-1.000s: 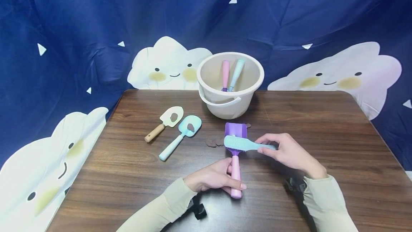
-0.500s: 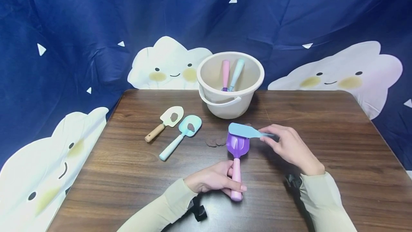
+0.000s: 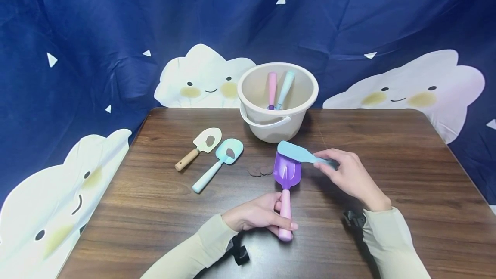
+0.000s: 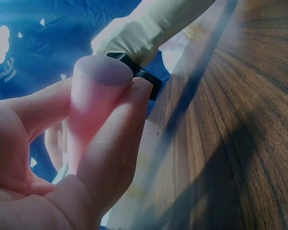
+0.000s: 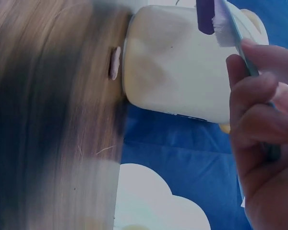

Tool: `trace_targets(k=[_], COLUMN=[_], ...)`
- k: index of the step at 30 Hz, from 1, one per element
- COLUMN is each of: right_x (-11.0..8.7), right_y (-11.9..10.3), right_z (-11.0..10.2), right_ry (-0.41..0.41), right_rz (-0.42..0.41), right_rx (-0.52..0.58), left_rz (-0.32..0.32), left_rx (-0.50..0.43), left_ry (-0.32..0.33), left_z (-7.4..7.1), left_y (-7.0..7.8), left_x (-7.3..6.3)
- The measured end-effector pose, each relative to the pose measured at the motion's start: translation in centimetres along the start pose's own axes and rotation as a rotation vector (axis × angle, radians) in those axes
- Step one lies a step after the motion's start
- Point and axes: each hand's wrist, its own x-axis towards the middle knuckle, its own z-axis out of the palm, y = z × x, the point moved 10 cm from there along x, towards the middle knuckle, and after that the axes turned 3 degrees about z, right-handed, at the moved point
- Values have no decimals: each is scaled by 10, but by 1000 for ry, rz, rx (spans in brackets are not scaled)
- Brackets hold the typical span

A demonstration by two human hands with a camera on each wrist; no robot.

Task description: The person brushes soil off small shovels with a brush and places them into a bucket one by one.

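Evidently both hands are occupied: the left hand (image 3: 259,214) grips the pink handle (image 3: 285,212) of a purple toy shovel (image 3: 286,173), while the right hand (image 3: 346,178) pinches a light-blue brush (image 3: 297,152) by its handle, laid across the far edge of the purple blade, in front of the bucket (image 3: 277,131). From the head only the brush's smooth back shows; the right wrist view reveals its white bristles (image 5: 223,31), which seem to touch the purple edge. That view also shows one brown piece (image 5: 115,63) lying on the table just beside the bucket's base, which the head view does not show. The left wrist view alone gives the rounded butt of the pink handle end-on, with thumb and fingers closed around it, and a black strap (image 4: 134,74) at the other wrist. Counting from the head view, three shovels are outside the bucket: the purple one, a light-blue shovel (image 3: 218,165) to its left, and farther left a cream trowel (image 3: 198,149) with a wooden handle. Each of these last two bears one brown lump. At least two flat brown bits (image 3: 255,171) lie on the wooden table (image 3: 372,137) left of the purple blade. Two more handles, one pink and one light blue, stand tilted inside the one bucket. Three smiling clouds (image 3: 205,72) decorate the blue backdrop (image 3: 310,20).
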Motion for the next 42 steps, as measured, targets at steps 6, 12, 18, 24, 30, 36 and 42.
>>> trace_targets(k=[6,12,18,24,30,36,42], right_x=[-6,-15,-16,-10,-4,0,2], right_y=[8,7,5,3,-2,-8,-11], right_z=[11,29,32,28,20,7,-3], right_ry=[-174,-392,-425,-352,-252,-105,13], right_rz=[122,176,194,125,43,-41,-76], right_rx=[111,228,262,155,54,-44,-100], left_rz=[10,13,5,3,16,13,6], left_rx=[4,-8,6,24,39,27,-6], left_ry=[40,44,47,67,83,56,17], left_z=[-6,-8,-8,-8,-10,-6,-1], left_y=[1,2,2,2,4,3,2], left_x=[1,0,1,-1,-1,0,-1])
